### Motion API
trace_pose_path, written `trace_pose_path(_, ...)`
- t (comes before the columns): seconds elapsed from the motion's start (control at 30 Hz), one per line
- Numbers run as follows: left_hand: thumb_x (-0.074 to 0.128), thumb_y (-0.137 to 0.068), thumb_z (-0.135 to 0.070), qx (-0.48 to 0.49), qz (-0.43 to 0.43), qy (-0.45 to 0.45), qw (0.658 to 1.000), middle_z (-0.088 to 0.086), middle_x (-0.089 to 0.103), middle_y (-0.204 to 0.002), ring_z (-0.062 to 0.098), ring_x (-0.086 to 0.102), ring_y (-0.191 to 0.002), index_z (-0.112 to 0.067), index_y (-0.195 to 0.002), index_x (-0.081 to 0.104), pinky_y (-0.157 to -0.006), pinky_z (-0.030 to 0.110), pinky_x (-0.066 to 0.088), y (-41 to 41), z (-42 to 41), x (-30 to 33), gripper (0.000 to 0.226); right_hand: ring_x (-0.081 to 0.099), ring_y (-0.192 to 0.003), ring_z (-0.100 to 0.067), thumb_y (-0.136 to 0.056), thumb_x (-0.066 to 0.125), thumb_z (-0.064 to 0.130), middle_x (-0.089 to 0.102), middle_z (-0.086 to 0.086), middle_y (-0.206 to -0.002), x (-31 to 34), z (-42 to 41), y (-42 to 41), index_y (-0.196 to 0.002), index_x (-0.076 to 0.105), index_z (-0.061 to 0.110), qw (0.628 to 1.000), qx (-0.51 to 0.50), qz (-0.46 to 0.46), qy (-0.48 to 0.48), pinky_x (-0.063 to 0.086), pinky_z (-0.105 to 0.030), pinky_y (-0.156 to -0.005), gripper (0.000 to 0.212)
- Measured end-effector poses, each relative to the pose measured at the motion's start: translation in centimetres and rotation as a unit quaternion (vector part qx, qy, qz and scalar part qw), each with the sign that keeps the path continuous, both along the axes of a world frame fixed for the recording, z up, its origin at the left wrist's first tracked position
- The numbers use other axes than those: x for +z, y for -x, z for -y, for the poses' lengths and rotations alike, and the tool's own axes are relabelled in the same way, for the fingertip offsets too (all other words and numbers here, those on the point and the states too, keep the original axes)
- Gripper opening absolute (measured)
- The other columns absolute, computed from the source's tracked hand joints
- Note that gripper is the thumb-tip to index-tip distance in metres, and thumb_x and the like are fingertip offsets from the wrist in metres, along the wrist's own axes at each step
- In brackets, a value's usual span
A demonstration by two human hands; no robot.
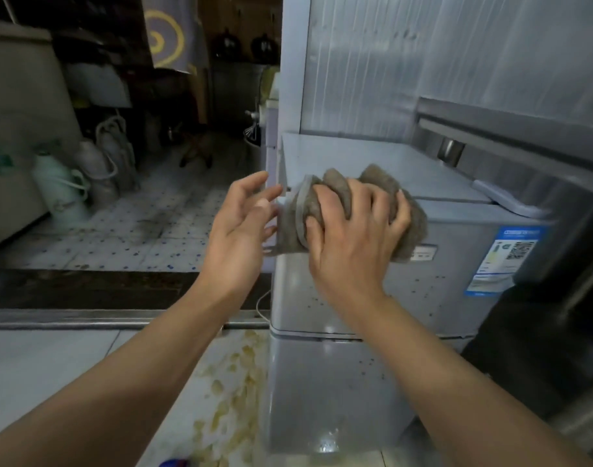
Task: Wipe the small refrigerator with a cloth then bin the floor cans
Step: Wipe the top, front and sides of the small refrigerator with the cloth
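The small silver refrigerator stands on the floor at centre right, its door speckled with dark spots. My right hand grips a bunched grey-brown cloth against the upper front edge of the refrigerator. Just left of the cloth, at the refrigerator's left corner, my left hand hovers with relaxed, spread fingers and holds nothing. A blue and red rounded object, maybe a can, peeks in at the bottom edge; I cannot tell for sure.
A blue label is stuck on the fridge front at right. A large steel appliance stands against its right side. Yellowish stains mark the pale floor. Beyond a metal threshold, a tiled room holds jugs.
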State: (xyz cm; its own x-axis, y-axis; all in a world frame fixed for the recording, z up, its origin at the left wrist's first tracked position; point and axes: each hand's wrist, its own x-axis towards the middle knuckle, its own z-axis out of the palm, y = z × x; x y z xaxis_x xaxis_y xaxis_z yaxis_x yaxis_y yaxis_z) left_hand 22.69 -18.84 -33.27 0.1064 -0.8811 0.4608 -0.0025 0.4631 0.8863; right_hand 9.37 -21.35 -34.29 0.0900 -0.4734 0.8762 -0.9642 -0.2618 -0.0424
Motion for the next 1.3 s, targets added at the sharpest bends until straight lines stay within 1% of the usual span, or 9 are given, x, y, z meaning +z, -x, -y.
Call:
trace_pose_path(0.17, 0.037, -0.099, -0.018, 0.102, 0.023, 0.044, 0.994, -0.014, 0.065, -0.1, -0.007, 0.062, -0.093, -0.027, -0.119, 0.05, -0.069, 0.007, 0.046, -0.7, -0.4, -2.0, 0.025, 0.049, -0.109, -0.03, -0.083, 0.048, 0.038, 0.058, -0.006, -0.115, 1.1, 0.2, -2.2, -0.112, 0.061, 0.025, 0.998, 0.028, -0.065, 0.0, 0.028, -0.053, -0.1, 0.035)
trace_pose_path(0.37, 0.041, -0.097, -0.022, 0.152, 0.058, 0.039, 0.986, -0.018, 0.056, -0.115, 0.004, 0.056, -0.11, -0.034, -0.118, 0.048, -0.092, 0.026, 0.045, -1.5, -1.2, -5.3, 0.025, 0.024, -0.137, -0.034, -0.074, 0.057, 0.037, 0.032, -0.011, -0.148, -2.3, 0.7, -1.4, -0.129, 0.051, 0.034, 0.988, 0.047, -0.134, 0.059, 0.004, -0.059, -0.112, 0.055)
trace_pose_path(0.5, 0.042, -0.097, -0.021, 0.147, 0.071, 0.043, 0.986, -0.023, 0.05, -0.114, -0.008, 0.051, -0.106, -0.03, -0.127, 0.046, -0.089, 0.016, 0.04, -1.7, -2.1, -6.6, 0.032, 0.003, -0.146, -0.032, -0.075, 0.054, 0.039, 0.005, -0.006, -0.16, -9.0, 0.4, -1.3, -0.14, 0.038, 0.036, 0.984, 0.037, -0.163, 0.062, -0.008, -0.057, -0.114, 0.067)
trace_pose_path(0.63, 0.04, -0.098, -0.02, 0.123, 0.129, 0.026, 0.984, -0.031, 0.049, -0.108, -0.03, 0.043, -0.092, -0.033, -0.131, 0.042, -0.069, -0.006, 0.033, -1.0, -2.9, -7.8, 0.035, 0.019, -0.143, -0.031, -0.076, 0.068, 0.043, 0.004, 0.001, -0.16, -18.3, -0.6, 0.6, -0.146, 0.027, 0.038, 0.972, 0.03, -0.234, -0.002, -0.004, -0.054, -0.115, 0.082)
trace_pose_path(0.77, 0.038, -0.099, -0.021, 0.122, 0.178, 0.01, 0.976, -0.011, 0.041, -0.142, -0.001, 0.035, -0.128, -0.031, -0.141, 0.034, -0.095, 0.014, 0.028, -0.1, -2.8, -8.5, 0.043, 0.032, -0.134, -0.024, -0.082, 0.048, 0.046, 0.003, 0.008, -0.16, -18.4, -0.6, 2.3, -0.144, 0.028, 0.041, 0.969, 0.048, -0.241, -0.003, -0.001, -0.05, -0.114, 0.066)
trace_pose_path(0.9, 0.038, -0.099, -0.021, 0.122, 0.175, 0.043, 0.976, -0.009, 0.045, -0.139, 0.002, 0.037, -0.124, -0.029, -0.14, 0.036, -0.095, 0.018, 0.031, 0.8, -1.8, -7.0, 0.042, 0.017, -0.142, -0.023, -0.082, 0.045, 0.045, 0.012, 0.003, -0.158, -11.5, 0.6, 2.7, -0.143, 0.028, 0.039, 0.981, 0.015, -0.172, 0.084, -0.001, -0.052, -0.114, 0.063)
trace_pose_path(1.03, 0.037, -0.099, -0.018, 0.138, 0.155, 0.078, 0.975, -0.018, 0.052, -0.117, -0.005, 0.048, -0.105, -0.031, -0.134, 0.041, -0.077, 0.001, 0.037, 2.1, -0.6, -5.8, 0.038, 0.005, -0.146, -0.025, -0.086, 0.041, 0.046, 0.01, 0.0, -0.159, -5.7, 2.0, 2.8, -0.147, 0.023, 0.037, 0.988, 0.019, -0.104, 0.11, -0.001, -0.056, -0.114, 0.064)
trace_pose_path(1.17, 0.037, -0.098, -0.018, 0.171, 0.143, 0.091, 0.97, -0.015, 0.053, -0.115, 0.001, 0.05, -0.102, -0.034, -0.136, 0.037, -0.08, 0.016, 0.039, 3.2, 0.0, -6.1, 0.04, 0.005, -0.146, -0.028, -0.089, 0.039, 0.046, 0.007, -0.004, -0.159, -10.5, 1.9, 3.4, -0.148, 0.02, 0.035, 0.991, 0.004, -0.082, 0.102, -0.001, -0.054, -0.116, 0.063)
trace_pose_path(1.3, 0.046, -0.095, -0.013, 0.206, 0.173, 0.09, 0.959, -0.004, 0.04, -0.138, 0.011, 0.047, -0.115, -0.028, -0.145, 0.023, -0.095, 0.031, 0.044, 3.4, 0.0, -6.0, 0.057, 0.017, -0.142, -0.028, -0.084, 0.044, 0.043, 0.002, 0.004, -0.16, -16.6, 0.7, 5.2, -0.144, 0.027, 0.036, 0.988, 0.017, -0.142, 0.067, 0.002, -0.052, -0.115, 0.063)
